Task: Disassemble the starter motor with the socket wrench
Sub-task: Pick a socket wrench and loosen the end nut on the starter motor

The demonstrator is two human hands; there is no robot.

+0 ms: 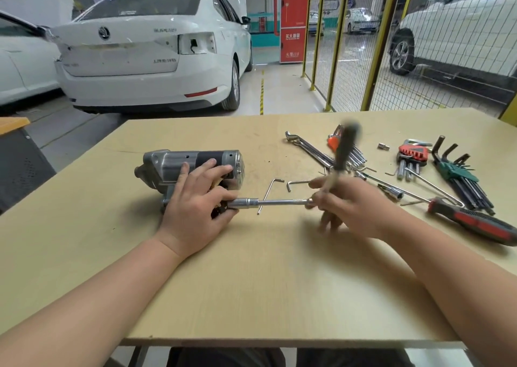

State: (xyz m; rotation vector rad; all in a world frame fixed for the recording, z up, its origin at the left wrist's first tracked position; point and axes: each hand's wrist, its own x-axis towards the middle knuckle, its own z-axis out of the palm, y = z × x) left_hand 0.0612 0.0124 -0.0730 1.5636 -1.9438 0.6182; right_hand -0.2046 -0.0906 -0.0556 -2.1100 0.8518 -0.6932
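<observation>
The left hand [195, 207] lies over the silver and black cylindrical starter motor [190, 159], fingers spread across the top of its body and the thumb curled in at the near end, holding it down on the pale wooden desk [251, 282]. The motor lies on its side, left of the desk's middle.

The right hand [349, 207] is blurred, with its fingers wrapped round the lower part of the dark handle of the chrome socket wrench [279, 202]. The handle stands up and leans slightly to the right. From the wrench head a slim steel bar runs level to the left, ending in a socket that meets the near end of the motor just beside the left thumb.

Two loose bent steel hex keys [272, 190] lie on the desk just behind the bar. Further right lie a red-and-black-handled screwdriver [475, 221], a set of dark hex keys in a green holder [458, 176] and a set of silver hex keys in a red holder [412, 154]. A small steel socket [383, 146] sits apart near the far edge.

Beyond the desk stand a white car [145, 47], a red cabinet [293, 16] and a yellow-framed wire fence [372, 44].
</observation>
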